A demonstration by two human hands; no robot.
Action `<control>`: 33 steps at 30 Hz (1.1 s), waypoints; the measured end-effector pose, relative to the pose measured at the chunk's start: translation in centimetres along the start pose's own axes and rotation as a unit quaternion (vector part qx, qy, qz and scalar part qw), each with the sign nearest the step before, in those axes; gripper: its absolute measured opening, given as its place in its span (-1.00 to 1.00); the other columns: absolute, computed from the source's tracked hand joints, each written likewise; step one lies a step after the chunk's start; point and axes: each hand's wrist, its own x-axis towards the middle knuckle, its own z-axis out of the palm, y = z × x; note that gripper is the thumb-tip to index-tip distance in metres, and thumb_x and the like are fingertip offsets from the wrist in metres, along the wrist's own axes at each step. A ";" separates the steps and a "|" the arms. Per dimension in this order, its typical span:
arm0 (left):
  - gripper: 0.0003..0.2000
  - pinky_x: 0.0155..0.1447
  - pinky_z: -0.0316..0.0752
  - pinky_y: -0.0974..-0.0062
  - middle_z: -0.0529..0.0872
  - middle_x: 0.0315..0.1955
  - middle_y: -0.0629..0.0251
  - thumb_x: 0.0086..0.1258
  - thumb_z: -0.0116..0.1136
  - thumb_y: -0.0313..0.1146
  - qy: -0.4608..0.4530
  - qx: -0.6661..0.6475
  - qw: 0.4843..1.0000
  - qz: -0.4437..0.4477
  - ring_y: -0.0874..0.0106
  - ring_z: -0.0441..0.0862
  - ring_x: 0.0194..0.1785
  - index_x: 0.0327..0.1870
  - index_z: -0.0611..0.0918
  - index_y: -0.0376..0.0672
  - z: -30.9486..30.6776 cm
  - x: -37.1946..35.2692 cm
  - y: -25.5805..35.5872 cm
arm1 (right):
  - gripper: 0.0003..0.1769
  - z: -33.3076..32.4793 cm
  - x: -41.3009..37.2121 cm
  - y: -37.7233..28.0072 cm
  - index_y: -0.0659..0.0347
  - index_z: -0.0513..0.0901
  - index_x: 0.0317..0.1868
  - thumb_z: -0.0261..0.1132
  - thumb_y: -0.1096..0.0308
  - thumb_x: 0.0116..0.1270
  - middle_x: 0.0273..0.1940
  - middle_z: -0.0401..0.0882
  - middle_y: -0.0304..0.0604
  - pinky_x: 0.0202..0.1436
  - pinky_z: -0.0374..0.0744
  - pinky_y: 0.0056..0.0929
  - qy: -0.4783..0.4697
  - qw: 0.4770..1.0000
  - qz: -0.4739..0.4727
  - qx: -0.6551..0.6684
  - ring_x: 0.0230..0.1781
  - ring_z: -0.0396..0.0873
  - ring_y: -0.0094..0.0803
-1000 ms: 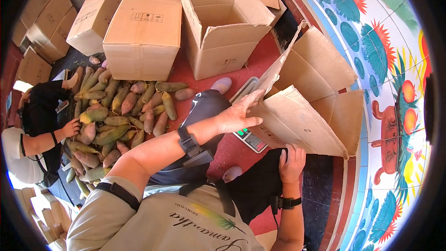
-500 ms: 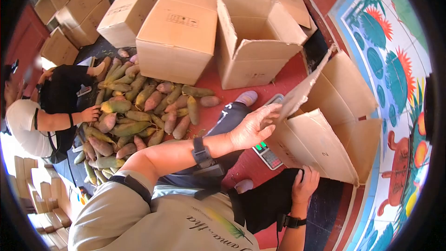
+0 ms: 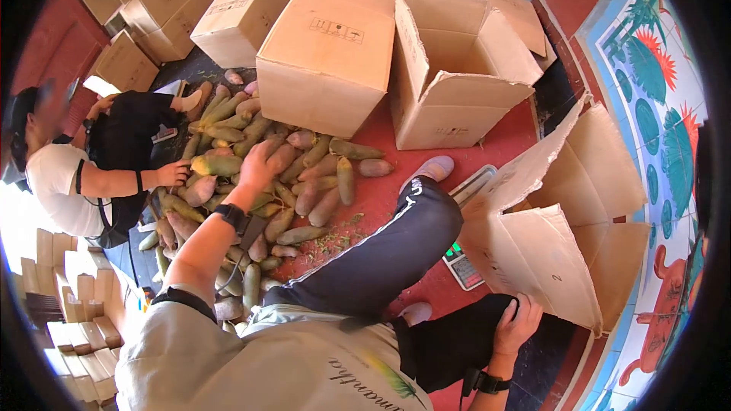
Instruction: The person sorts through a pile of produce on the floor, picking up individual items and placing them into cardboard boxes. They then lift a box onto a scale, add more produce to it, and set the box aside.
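Note:
My left hand [image 3: 260, 167] reaches over a heap of long green and pinkish roots [image 3: 221, 165] that look like radishes. Its fingers are stretched out beside a pinkish root [image 3: 281, 158] near the top of the heap, and I cannot see a firm grip. Bent over my dark-clad knee, my right hand [image 3: 518, 324] rests with fingers apart and holds nothing. Just beyond it stands an open cardboard box [image 3: 537, 255] with its flaps raised. Partly under that box is a scale [image 3: 462, 268] with a lit green display.
Across the heap, another person [image 3: 65, 183] sits with a hand [image 3: 173, 173] on the roots. A closed carton [image 3: 324, 57] and a second open carton [image 3: 449, 110] stand behind. Bits of leaf litter the red floor [image 3: 373, 209]. A painted tiled wall [image 3: 647, 129] borders the right.
My left hand has left the flap of the open box and swung left to the heap. My right hand stays on my knee. The view has shifted, so the surroundings sit further right.

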 end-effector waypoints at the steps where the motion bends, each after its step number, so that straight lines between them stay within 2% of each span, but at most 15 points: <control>1: -0.55 0.19 0.36 0.27 0.47 0.08 0.01 0.23 0.08 -0.38 -0.002 0.041 0.998 -0.040 0.07 0.43 0.13 0.17 0.38 -0.21 -0.4 -0.8 -2.4 | -0.81 0.1 0.0 0.1 0.32 0.52 -0.20 0.18 0.48 0.15 -0.17 0.49 0.03 -0.01 0.39 -0.11 -0.003 1.000 -0.003 -0.003 -0.13 0.43 0.01; 4: -0.49 0.27 0.27 0.20 0.33 0.21 0.05 0.21 0.13 -0.38 -0.063 0.196 0.966 -0.159 0.08 0.30 0.25 0.22 0.34 -0.14 -2.1 -3.2 -8.1 | -0.81 0.6 -0.1 0.5 0.33 0.52 -0.20 0.17 0.48 0.16 -0.17 0.49 0.04 -0.03 0.40 -0.12 -0.013 1.000 0.003 -0.005 -0.14 0.43 0.01; 7: -0.41 0.28 0.27 0.20 0.21 0.30 0.13 0.19 0.15 -0.39 -0.063 0.281 0.932 -0.220 0.13 0.17 0.34 0.29 0.26 -0.06 -3.3 -5.4 -11.1 | -0.82 0.6 0.4 0.0 0.34 0.52 -0.20 0.17 0.48 0.17 -0.18 0.49 0.04 -0.06 0.40 -0.13 -0.008 1.000 -0.011 -0.004 -0.17 0.43 0.01; 11: -0.35 0.29 0.27 0.21 0.17 0.32 0.20 0.19 0.17 -0.39 -0.091 0.245 0.938 -0.228 0.17 0.10 0.38 0.34 0.20 -0.03 -3.5 -6.9 -13.8 | -0.83 0.5 0.7 -0.3 0.34 0.52 -0.20 0.16 0.48 0.18 -0.18 0.48 0.04 -0.08 0.40 -0.14 -0.006 1.000 -0.018 -0.011 -0.18 0.43 0.00; 13: -0.35 0.29 0.23 0.21 0.22 0.30 0.31 0.09 0.21 -0.40 -0.076 0.209 0.938 -0.267 0.19 0.13 0.37 0.29 0.30 0.04 -3.0 -7.0 -14.4 | -0.84 0.6 0.7 -0.1 0.33 0.52 -0.22 0.16 0.48 0.18 -0.20 0.47 0.04 -0.07 0.41 -0.16 -0.004 1.000 -0.023 -0.016 -0.18 0.43 0.00; 14: -0.35 0.29 0.23 0.21 0.22 0.30 0.31 0.09 0.21 -0.40 -0.076 0.207 0.938 -0.268 0.19 0.13 0.37 0.29 0.30 0.04 -2.7 -7.1 -14.3 | -0.85 0.6 0.7 -0.2 0.33 0.52 -0.23 0.15 0.48 0.19 -0.21 0.47 0.04 -0.06 0.42 -0.18 -0.002 0.999 -0.027 -0.019 -0.18 0.44 -0.01; 16: -0.42 0.26 0.26 0.22 0.28 0.23 0.30 0.10 0.17 -0.42 -0.076 0.311 0.924 -0.211 0.22 0.19 0.32 0.23 0.34 0.00 -1.9 -7.2 -13.8 | -0.85 0.6 0.7 -0.3 0.33 0.52 -0.23 0.15 0.48 0.19 -0.21 0.47 0.04 -0.07 0.42 -0.17 -0.002 0.999 -0.026 -0.021 -0.18 0.44 -0.02; 17: -0.42 0.26 0.26 0.22 0.28 0.23 0.30 0.10 0.17 -0.42 -0.078 0.309 0.924 -0.210 0.22 0.19 0.32 0.23 0.34 0.00 -1.1 -7.0 -14.1 | -0.86 0.5 0.7 -0.3 0.33 0.52 -0.23 0.15 0.48 0.19 -0.21 0.47 0.04 -0.07 0.42 -0.17 -0.002 0.999 -0.025 -0.022 -0.18 0.44 -0.02; 19: -0.49 0.23 0.27 0.22 0.35 0.14 0.27 0.13 0.12 -0.42 -0.110 0.347 0.922 -0.134 0.22 0.24 0.27 0.18 0.38 -0.03 0.5 -6.6 -14.7 | -0.86 0.5 0.5 -0.1 0.32 0.52 -0.24 0.15 0.48 0.19 -0.22 0.47 0.04 -0.07 0.42 -0.18 -0.005 0.999 -0.024 -0.027 -0.18 0.44 -0.02; 20: -0.49 0.23 0.27 0.22 0.35 0.14 0.27 0.13 0.12 -0.42 -0.111 0.345 0.922 -0.134 0.22 0.24 0.27 0.18 0.38 -0.03 0.7 -6.6 -14.1 | -0.86 0.6 0.5 0.0 0.32 0.52 -0.24 0.15 0.48 0.19 -0.22 0.47 0.04 -0.07 0.42 -0.18 -0.007 0.999 -0.023 -0.029 -0.18 0.44 -0.02; 22: -0.52 0.21 0.28 0.23 0.38 0.06 0.25 0.14 0.10 -0.41 -0.209 0.339 0.913 -0.082 0.22 0.28 0.23 0.17 0.38 -0.04 1.5 -6.6 -12.5 | -0.86 0.6 0.3 -0.1 0.33 0.52 -0.24 0.16 0.49 0.18 -0.21 0.47 0.04 -0.07 0.42 -0.15 -0.011 0.999 -0.022 -0.030 -0.18 0.43 -0.01; 23: -0.49 0.27 0.23 0.20 0.35 0.14 0.22 0.14 0.12 -0.38 -0.242 0.322 0.909 -0.103 0.22 0.23 0.29 0.19 0.36 -0.03 2.2 -6.4 -12.3 | -0.85 0.5 0.3 0.0 0.33 0.51 -0.23 0.17 0.50 0.16 -0.20 0.48 0.04 -0.07 0.41 -0.13 -0.014 0.999 -0.021 -0.031 -0.19 0.43 0.01; 27: -0.45 0.32 0.16 0.16 0.29 0.23 0.22 0.16 0.12 -0.36 -0.243 0.332 0.906 -0.099 0.22 0.15 0.36 0.24 0.32 -0.03 4.3 -6.6 -12.1 | -0.85 0.6 0.1 0.3 0.33 0.52 -0.24 0.17 0.50 0.16 -0.20 0.48 0.04 -0.07 0.41 -0.12 -0.019 0.999 -0.026 -0.032 -0.18 0.43 0.01; 29: -0.43 0.36 0.09 0.14 0.21 0.31 0.22 0.19 0.11 -0.35 -0.282 0.334 0.889 -0.132 0.23 0.07 0.40 0.28 0.29 -0.02 4.5 -6.3 -11.7 | -0.85 0.7 0.2 0.2 0.33 0.52 -0.24 0.17 0.51 0.15 -0.21 0.47 0.04 -0.07 0.41 -0.11 -0.024 0.999 -0.018 -0.035 -0.18 0.43 0.01; 33: -0.43 0.36 0.09 0.15 0.19 0.31 0.22 0.20 0.12 -0.34 -0.301 0.322 0.883 -0.162 0.23 0.07 0.40 0.28 0.28 -0.04 3.6 -4.8 -11.3 | -0.84 0.7 0.5 0.0 0.34 0.51 -0.24 0.17 0.50 0.15 -0.21 0.47 0.04 -0.07 0.41 -0.12 -0.021 0.999 -0.030 -0.036 -0.18 0.43 0.00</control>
